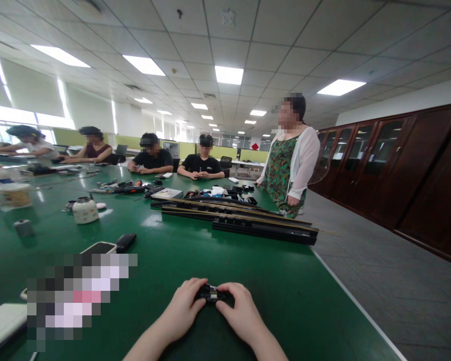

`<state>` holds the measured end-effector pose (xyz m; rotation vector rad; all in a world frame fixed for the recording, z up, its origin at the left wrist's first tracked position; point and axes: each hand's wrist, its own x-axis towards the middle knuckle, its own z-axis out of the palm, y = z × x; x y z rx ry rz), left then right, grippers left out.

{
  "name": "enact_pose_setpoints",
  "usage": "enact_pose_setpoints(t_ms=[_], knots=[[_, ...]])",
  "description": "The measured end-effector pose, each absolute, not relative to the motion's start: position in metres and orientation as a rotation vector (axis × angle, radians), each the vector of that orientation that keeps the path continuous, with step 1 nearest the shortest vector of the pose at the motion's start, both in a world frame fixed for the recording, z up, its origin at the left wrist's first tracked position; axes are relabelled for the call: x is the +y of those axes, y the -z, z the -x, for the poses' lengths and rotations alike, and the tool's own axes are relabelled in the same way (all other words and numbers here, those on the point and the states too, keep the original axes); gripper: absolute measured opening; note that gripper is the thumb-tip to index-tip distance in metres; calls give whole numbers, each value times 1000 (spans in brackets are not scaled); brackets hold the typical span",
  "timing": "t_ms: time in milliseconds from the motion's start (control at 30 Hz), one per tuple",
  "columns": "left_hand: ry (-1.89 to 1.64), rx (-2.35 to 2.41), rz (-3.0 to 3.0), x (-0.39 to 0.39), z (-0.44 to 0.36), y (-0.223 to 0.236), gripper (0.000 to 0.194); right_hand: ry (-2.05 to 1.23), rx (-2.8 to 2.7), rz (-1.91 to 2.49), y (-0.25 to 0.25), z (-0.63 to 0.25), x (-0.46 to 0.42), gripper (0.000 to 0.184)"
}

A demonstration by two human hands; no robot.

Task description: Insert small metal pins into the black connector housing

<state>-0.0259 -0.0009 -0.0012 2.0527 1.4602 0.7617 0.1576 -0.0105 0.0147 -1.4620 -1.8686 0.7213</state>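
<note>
My left hand (182, 307) and my right hand (239, 311) meet low in the middle of the head view, over the green table (195, 250). Both have their fingers curled round a small black part (211, 294) held between them. It has a pale or yellowish spot on top. Most of the part is hidden by my fingers.
Long black rails (240, 220) with thin rods lie across the table ahead. A phone (98, 248) and a black key fob (125, 241) lie to my left, a white jar (84, 209) beyond. Several seated people work at the far side; one person (291, 155) stands at the right edge. Dark cabinets (398, 165) line the right wall.
</note>
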Motion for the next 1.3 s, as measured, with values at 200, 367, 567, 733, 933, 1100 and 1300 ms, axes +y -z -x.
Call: enact_pose_setpoints(t_ms=[200,367,567,733,933,1100,1300], knots=[[-782,1450,-2051,0,26,2,40,-726,-1865,1467,-17,-157,-11,24],[-765,1463,-2046,0,26,0,41,-737,-1871,1479,-19,-157,-12,24],[-767,1460,-2037,-1,26,-2,41,-747,-1862,1464,-18,-157,-12,24],[-772,1453,-2027,0,27,2,42,-750,-1858,1474,-18,-157,-11,25],[-790,1432,-2022,0,28,3,41,-730,-1882,1443,-19,-156,-12,27],[-800,1423,-2032,-1,27,0,40,-708,-1889,1446,-16,-155,-10,27],[-794,1432,-2025,-2,25,-2,43,-695,-1886,1469,-17,-154,-10,20]])
